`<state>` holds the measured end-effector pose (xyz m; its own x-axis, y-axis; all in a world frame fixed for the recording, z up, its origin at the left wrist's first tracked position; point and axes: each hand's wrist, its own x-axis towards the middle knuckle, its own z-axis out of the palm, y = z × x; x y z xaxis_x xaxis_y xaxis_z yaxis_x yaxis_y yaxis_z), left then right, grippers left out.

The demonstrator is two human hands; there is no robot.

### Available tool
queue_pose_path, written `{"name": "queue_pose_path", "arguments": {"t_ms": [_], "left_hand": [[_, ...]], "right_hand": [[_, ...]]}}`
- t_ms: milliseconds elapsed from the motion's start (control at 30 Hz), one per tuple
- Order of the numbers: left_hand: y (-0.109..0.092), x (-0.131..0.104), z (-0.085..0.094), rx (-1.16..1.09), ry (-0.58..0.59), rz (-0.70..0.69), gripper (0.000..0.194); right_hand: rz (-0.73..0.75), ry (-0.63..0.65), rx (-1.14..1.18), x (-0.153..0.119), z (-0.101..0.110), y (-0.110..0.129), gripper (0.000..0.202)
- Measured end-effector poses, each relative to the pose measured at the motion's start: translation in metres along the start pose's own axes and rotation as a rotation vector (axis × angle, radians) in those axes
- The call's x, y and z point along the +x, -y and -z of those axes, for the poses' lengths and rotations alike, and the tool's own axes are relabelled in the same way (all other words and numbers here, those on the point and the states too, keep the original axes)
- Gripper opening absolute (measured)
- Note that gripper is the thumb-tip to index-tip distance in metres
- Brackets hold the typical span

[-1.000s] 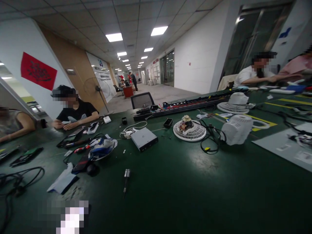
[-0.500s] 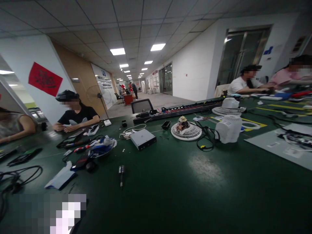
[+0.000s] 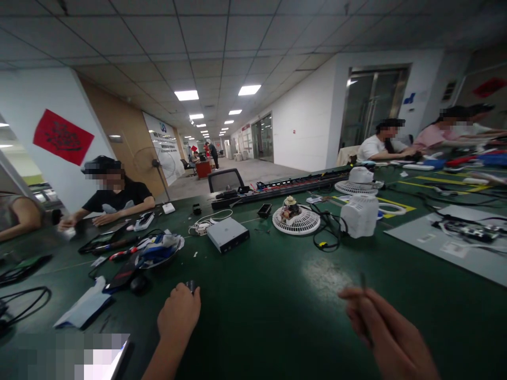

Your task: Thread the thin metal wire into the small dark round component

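Observation:
My left hand (image 3: 180,311) is closed around a dark cylindrical tool (image 3: 190,286) low on the green table, left of centre; its top pokes out between the fingers and the rest is hidden. My right hand (image 3: 380,322), at the lower right, pinches a thin dark rod (image 3: 363,281) above the table; the rod is blurred. Beyond my left hand lies a silver box-shaped drive (image 3: 227,234). Farther back, a white round fan grille (image 3: 296,219) carries an exposed motor. To its right stands a white plastic housing (image 3: 359,215) beside a coiled black cable (image 3: 327,232).
At the left are a blue cloth bundle (image 3: 158,249), a light blue sheet (image 3: 85,306), a black round object (image 3: 138,284) and black cables. A grey board (image 3: 455,237) with electronics lies right. A long black rail (image 3: 281,187) crosses the back. Several people sit around the table.
Both my hands have come into view. The left has closed on the tool that lay on the table; the right holds a thin rod. The camera view has shifted slightly.

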<state>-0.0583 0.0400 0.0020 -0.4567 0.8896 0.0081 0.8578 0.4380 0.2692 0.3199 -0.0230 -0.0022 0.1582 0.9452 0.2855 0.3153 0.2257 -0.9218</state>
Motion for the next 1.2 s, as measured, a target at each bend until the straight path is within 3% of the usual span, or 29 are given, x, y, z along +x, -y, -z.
{"name": "queue_pose_path", "arguments": {"t_ms": [67,167,267,333,467,533,800,1200], "left_hand": [[-0.001,-0.003,-0.003,-0.061,-0.061,-0.040,0.039],[-0.008,-0.008,-0.009,-0.227,-0.226,-0.200,0.040],[-0.013,-0.013,-0.016,-0.384,-0.313,-0.371,0.037],[-0.013,-0.017,-0.020,-0.430,-0.289,-0.435,0.033],[-0.016,-0.026,-0.019,-0.463,-0.239,-0.495,0.027],[-0.020,-0.031,-0.017,-0.456,-0.198,-0.578,0.024],[-0.032,-0.039,-0.015,-0.387,-0.168,-0.635,0.026],[-0.030,-0.036,-0.016,-0.294,-0.102,-0.667,0.033]], "right_hand": [[0.069,0.181,-0.040,0.038,-0.032,0.026,0.039],[0.179,0.308,-0.132,0.081,-0.087,0.047,0.027],[0.265,0.354,-0.199,0.098,-0.129,0.036,0.013],[0.359,0.445,-0.182,0.098,-0.144,0.020,0.011],[0.526,0.538,-0.207,0.093,-0.148,0.001,0.011],[0.577,0.536,-0.227,0.093,-0.144,0.000,0.012],[0.786,0.535,-0.311,0.095,-0.134,0.005,0.010],[0.860,0.507,-0.580,0.090,-0.132,0.016,0.015]]}}
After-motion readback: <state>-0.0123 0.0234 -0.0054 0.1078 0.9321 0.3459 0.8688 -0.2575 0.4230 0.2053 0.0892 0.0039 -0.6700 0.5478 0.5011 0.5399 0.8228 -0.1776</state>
